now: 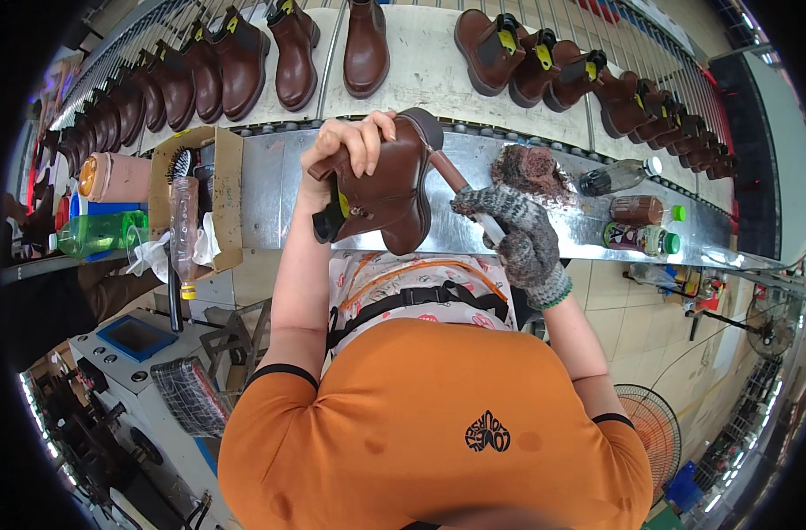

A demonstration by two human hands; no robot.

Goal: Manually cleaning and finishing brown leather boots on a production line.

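My bare left hand (354, 146) grips a brown leather ankle boot (381, 185), fingers wrapped over its upper. The boot is tipped on its side above the metal bench, its sole facing right and its opening towards the left, where a yellow tab shows. On my right hand (522, 234) is a grey knitted glove with a green cuff. It is closed around a slim stick-like tool with a brown end (447, 170) and a pale lower part. That brown end lies against or very near the boot's sole edge; actual contact is hard to tell.
A brown-stained sponge-like lump (531, 168) lies on the metal bench (279, 181). Several bottles, including a dark one (615, 177), stand or lie at right. At left is a cardboard box (229, 190) with brushes. Brown boots (368, 53) line the conveyor beyond.
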